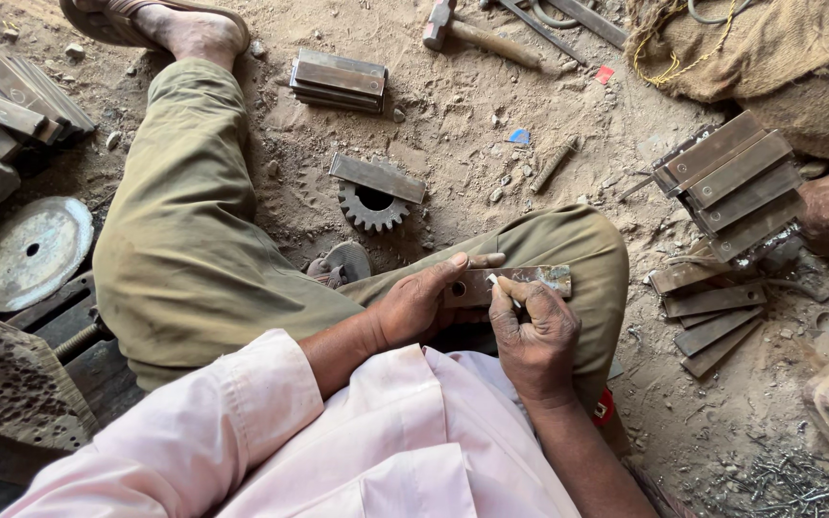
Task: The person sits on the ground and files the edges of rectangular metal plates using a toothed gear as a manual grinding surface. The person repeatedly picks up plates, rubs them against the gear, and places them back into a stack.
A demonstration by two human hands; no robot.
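- I saw the left hand closed round one end of a flat rusty metal bar, thumb laid along its top edge, the bar resting across the bent knee just above the lap
- My right hand pinched a small pale marker stick at the fingertips, its tip touching the bar's face beside a round hole near the left end
- I judged the step in hand to be marking the bar; the next move seemed to call for a steady left grip and a light, controlled stroke along the face
- Counted: one bar in hand, one toothed gear on the dirt floor with one flat bar lying across it, one round disc to the left, one hammer at the top
- Stacks of similar bars: one at top centre, one at the right, a looser spread of about four below it, another pile at the left edge; exact numbers per stack I could not tell
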